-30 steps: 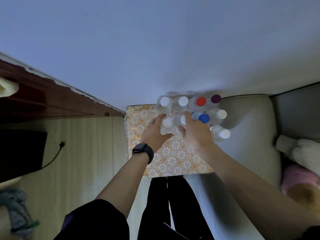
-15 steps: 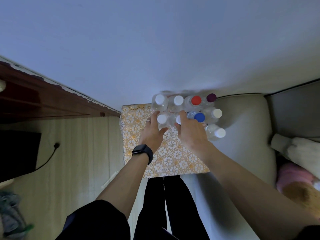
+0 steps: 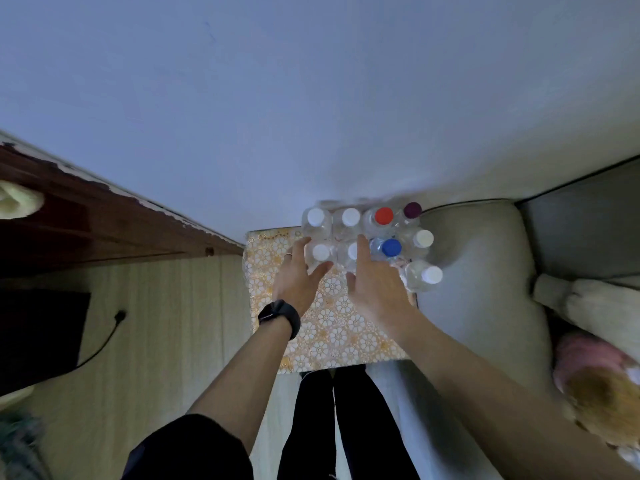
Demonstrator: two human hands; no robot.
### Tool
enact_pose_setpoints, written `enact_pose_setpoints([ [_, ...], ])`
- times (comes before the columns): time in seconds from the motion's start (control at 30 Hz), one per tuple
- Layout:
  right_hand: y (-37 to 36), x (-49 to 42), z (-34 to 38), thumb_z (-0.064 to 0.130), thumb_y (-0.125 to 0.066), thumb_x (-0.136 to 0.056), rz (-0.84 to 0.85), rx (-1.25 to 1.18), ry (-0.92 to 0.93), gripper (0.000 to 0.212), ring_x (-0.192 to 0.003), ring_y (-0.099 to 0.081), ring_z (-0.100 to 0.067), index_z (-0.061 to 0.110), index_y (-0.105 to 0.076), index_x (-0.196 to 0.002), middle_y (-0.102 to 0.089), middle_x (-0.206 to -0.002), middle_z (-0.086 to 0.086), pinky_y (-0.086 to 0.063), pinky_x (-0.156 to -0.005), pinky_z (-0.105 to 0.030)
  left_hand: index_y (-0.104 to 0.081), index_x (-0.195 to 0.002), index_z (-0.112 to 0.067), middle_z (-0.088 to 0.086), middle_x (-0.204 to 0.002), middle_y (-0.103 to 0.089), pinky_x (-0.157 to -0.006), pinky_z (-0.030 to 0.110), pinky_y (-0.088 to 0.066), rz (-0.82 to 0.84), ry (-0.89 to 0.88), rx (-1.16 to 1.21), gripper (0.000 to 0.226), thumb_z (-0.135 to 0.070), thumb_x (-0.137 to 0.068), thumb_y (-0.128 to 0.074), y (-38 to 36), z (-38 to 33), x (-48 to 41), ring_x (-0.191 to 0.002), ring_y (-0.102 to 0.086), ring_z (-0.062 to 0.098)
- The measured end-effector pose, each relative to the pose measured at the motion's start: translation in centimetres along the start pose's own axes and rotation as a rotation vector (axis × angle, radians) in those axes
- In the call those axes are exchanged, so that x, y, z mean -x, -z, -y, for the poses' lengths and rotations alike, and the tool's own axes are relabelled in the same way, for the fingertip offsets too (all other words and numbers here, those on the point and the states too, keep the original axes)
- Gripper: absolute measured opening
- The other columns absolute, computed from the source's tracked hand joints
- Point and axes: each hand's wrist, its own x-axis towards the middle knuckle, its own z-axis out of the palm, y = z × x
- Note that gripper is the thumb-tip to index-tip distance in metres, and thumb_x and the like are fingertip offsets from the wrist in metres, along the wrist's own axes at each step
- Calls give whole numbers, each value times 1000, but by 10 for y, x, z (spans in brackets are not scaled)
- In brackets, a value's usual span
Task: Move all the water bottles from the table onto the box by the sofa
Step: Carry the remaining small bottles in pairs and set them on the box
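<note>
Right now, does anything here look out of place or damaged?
One white-capped bottle stands at the patterned box's right edge beside the sofa arm, outside the other bottles' two rows; it may overhang. White paint is chipped along the wooden trim.

The water bottles (image 3: 347, 233) are clear, glossy plastic with smooth plastic caps (image 3: 384, 215). The box (image 3: 332, 327) wears a flower-printed covering with a faint sheen; whether it is paper or cloth cannot be told. The sofa (image 3: 478, 271) is matt cloth, the floor (image 3: 166, 323) pale wood-grain boards, the cabinet (image 3: 86, 230) dark glossy wood with a chipped edge, and the wristwatch (image 3: 281, 315) matt black.
</note>
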Motion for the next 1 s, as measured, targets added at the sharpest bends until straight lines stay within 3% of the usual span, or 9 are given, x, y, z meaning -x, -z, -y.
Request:
enact_pose_setpoints([
  [0.07,1,20,-1,25,-50,-103,3,-11,2,73,-61,-52,-18,14,-4,-158,-52,-74,1,-37,-51,-30,-41,-142,-29,7,-139,-56,-87,48,-57,-14,-23,-2,58,-41,-92,-69,7,-4,5,-110,-66,24],
  [0.17,5,51,-8,32,-50,-102,34,-32,20,53,-97,-64,-25,19,-30,-149,-64,-111,-5,-47,-73,-34,-44,-138,-33,3,-137,-58,-86,43,-58,-7,-57,-45,46,-36,-96,-63,21,-10,22,-111,-65,17],
  [0.27,20,79,-12,35,-49,-101,52,-40,50,39,-113,-60,-22,24,-50,-138,-61,-128,-1,-47,-91,-36,-46,-137,-36,3,-137,-58,-85,39,-57,32,-83,-113,41,-33,-98,-58,41,-17,54,-112,-63,17],
  [0.53,86,151,1,26,-54,-99,-104,-76,223,32,-123,-52,-23,27,-63,-129,-61,-133,2,-43,-102,-37,-46,-141,-43,-10,-147,-51,-98,35,-51,27,-87,-195,45,-42,-96,-52,116,-29,159,-130,-51,13],
  [0.7,119,170,34,28,-58,-98,-192,-76,419,28,-118,-56,-26,21,-67,-124,-64,-126,0,-42,-98,-37,-49,-141,-36,-1,-139,-58,-94,32,-50,-183,-8,-187,44,-37,-97,-50,172,-29,214,-122,-57,20],
  [1.0,107,187,120,30,-63,-96,-68,61,941,32,-121,-54,-29,25,-67,-127,-65,-126,1,-46,-99,-40,-53,-140,-30,5,-133,-60,-101,40,-46,-670,344,-79,44,-35,-96,-56,197,23,368,-125,-53,28],
])
